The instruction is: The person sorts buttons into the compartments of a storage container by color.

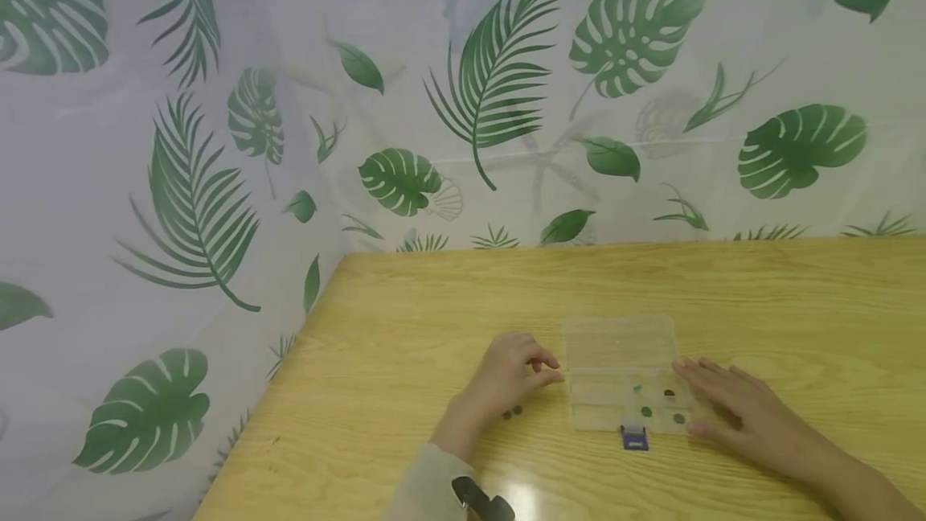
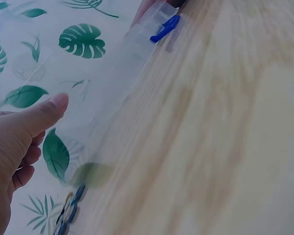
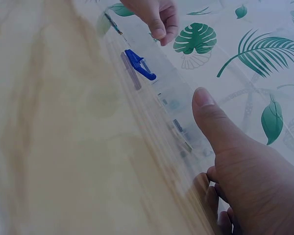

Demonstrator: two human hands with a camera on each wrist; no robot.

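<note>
A clear plastic compartment box (image 1: 606, 416) lies on the table with its lid (image 1: 618, 342) laid back and a blue latch (image 1: 635, 438) at the front. Inside are several small pieces, among them a green piece (image 1: 646, 412), a dark red piece (image 1: 669, 393) and a grey piece (image 1: 678, 419). My left hand (image 1: 510, 372) is at the box's left side, thumb and index fingertips slightly apart, with no object visible between them. Straight fingers of my right hand (image 1: 745, 408) rest along the box's right side; in the right wrist view its thumb (image 3: 208, 110) is extended.
Small dark round pieces (image 1: 512, 412) lie on the table beside the left wrist. The wood-grain table (image 1: 347, 392) meets a leaf-patterned wall covering (image 1: 506, 207) at the back and left.
</note>
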